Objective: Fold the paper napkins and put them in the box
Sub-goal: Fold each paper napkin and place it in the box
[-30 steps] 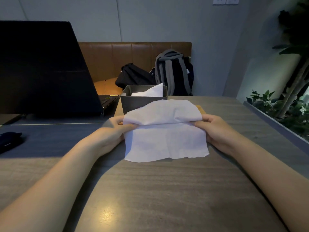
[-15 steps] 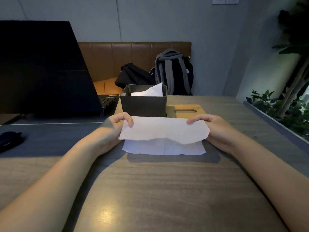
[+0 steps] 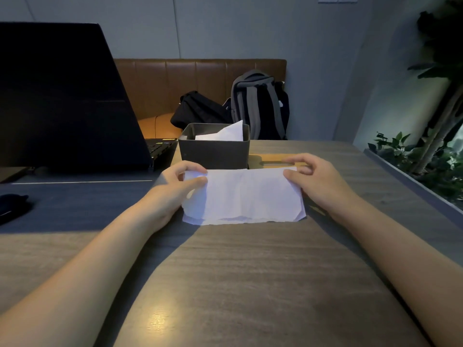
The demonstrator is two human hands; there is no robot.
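Left hand [image 3: 175, 189] & right hand [image 3: 315, 184] pinch folded napkin [image 3: 245, 196]; box [image 3: 215, 149] contents mostly hidden.

Wooden table [image 3: 250, 284] bears napkin [image 3: 245, 196], box [image 3: 215, 151], laptop [image 3: 62, 101]

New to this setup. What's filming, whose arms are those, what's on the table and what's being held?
No robot here: a person wears a wide-angle camera on the head, looking forward and down. The left hand and right hand each pinch an end of a white napkin, folded over and lying on the wooden table. Behind it stands a dark box with another napkin inside. A laptop sits on the left; a wooden lid lies beside the box.
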